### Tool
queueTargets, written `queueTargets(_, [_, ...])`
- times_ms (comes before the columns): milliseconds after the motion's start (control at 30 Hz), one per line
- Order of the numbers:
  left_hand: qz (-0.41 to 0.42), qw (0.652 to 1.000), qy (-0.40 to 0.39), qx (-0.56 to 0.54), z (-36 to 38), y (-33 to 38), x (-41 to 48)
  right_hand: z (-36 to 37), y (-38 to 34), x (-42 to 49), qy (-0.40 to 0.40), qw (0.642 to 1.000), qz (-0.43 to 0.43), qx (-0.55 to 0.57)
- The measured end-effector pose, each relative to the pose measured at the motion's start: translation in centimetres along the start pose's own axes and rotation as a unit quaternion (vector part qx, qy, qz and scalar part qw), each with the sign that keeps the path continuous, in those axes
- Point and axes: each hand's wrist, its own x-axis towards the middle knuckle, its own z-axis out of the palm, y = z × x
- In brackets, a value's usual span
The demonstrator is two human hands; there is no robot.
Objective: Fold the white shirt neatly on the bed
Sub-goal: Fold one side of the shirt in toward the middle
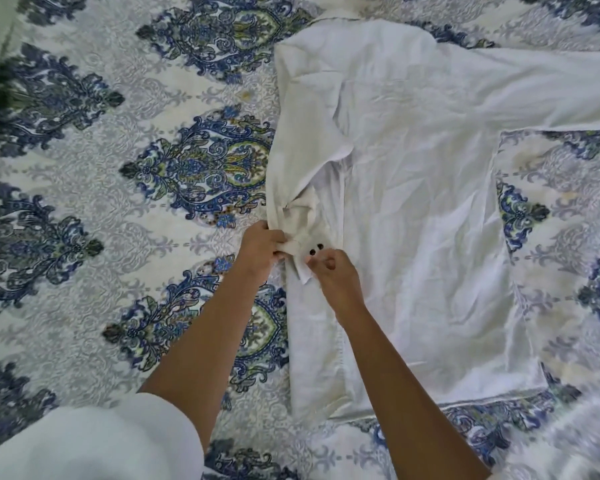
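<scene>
- Shirt: white, spread flat on bed, right of centre; collar at the far end, hem at the near end.
- Sleeve: folded down along the shirt's left edge, bunched and creased towards the cuff.
- Other sleeve: stretched out to the right, not yet folded.
- Left hand: fingers curled tight round the gathered cloth at the cuff.
- Right hand: thumb and finger pinch the cuff edge just below two dark buttons.
- Handling, as judged: light, limp, thin cloth; wrinkles readily and slides on itself. It is best held at the stiffer cuff, seams or hem corners, pulled taut, then smoothed flat.
</scene>
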Motion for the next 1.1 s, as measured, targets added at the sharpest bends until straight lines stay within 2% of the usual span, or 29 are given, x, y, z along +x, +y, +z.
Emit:
queueTargets(100, [0.006,0.988,-0.104,-0.117,-0.6,0.0,-1.3,-0.2,-0.5,0.3,0.027,0.998,-0.043,0.022])
queueTargets(167, [-0.008,0.978,-0.142,-0.152,-0.4,0.6,-1.9,-1.1,-1.1,0.6,0.009,0.997,-0.064,0.049])
queueTargets(300, [-0.055,0.968,-0.184,-0.161,-0.3,1.1,-2.7,-3.6,-2.6,0.2,-0.123,0.967,-0.033,0.219])
queueTargets(400, [-0.075,0.963,-0.204,-0.157,0.1,0.9,-3.3,-4.9,-3.0,-0.6,-0.219,0.944,0.003,0.248])
queueTargets(467, [-0.071,0.967,-0.197,-0.143,0.4,0.3,-3.7,-6.0,-3.0,-1.6,-0.223,0.943,0.02,0.246])
queueTargets(567, [-0.06,0.977,-0.16,-0.131,0.6,-1.2,-4.4,-8.2,-1.8,-3.5,-0.186,0.944,0.02,0.272])
queueTargets(633, [-0.08,0.974,-0.171,-0.124,0.8,-2.9,-5.2,-9.1,-0.1,-4.6,-0.176,0.941,0.036,0.288])
queueTargets(733, [-0.101,0.973,-0.203,-0.05,1.2,-5.8,-6.8,-8.8,2.2,-5.6,-0.174,0.964,0.097,0.175])
queueTargets(800, [-0.091,0.984,-0.153,-0.019,1.2,-7.1,-7.5,-8.5,3.5,-5.9,-0.166,0.958,0.131,0.194])
queueTargets(867, [-0.055,0.994,-0.085,-0.041,0.9,-7.6,-7.9,-8.2,4.3,-6.1,-0.174,0.942,0.149,0.247])
queueTargets(900, [-0.029,0.997,-0.065,-0.042,0.7,-7.7,-8.1,-8.0,4.5,-6.3,-0.182,0.941,0.155,0.239])
queueTargets(967, [-0.004,0.999,-0.05,0.006,0.4,-8.4,-8.8,-7.5,5.3,-6.6,-0.189,0.948,0.177,0.183])
queueTargets(1033, [-0.018,0.997,-0.043,0.064,0.1,-9.7,-9.8,-6.9,6.3,-6.8,-0.187,0.952,0.213,0.117])
queueTargets(1100, [-0.042,0.996,-0.031,0.069,-0.4,-10.9,-10.5,-6.5,7.1,-7.2,-0.183,0.955,0.231,0.034])
